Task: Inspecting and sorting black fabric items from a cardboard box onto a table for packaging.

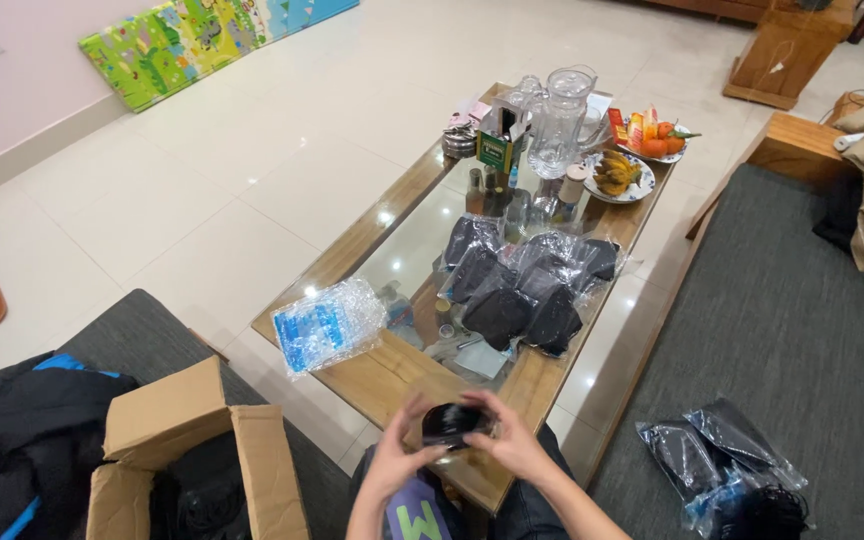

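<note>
Hands — left hand (392, 455) and right hand (512, 440) — are closed on one black mask (454, 423) at the table's (392, 375) near edge. Many bagged masks (527, 285) wait mid-table — lots look left. More bags (717, 450) lie right.

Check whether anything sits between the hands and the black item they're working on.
Nothing visible does. The left hand and right hand both already hold the black item directly, above the near end of the table.
</note>
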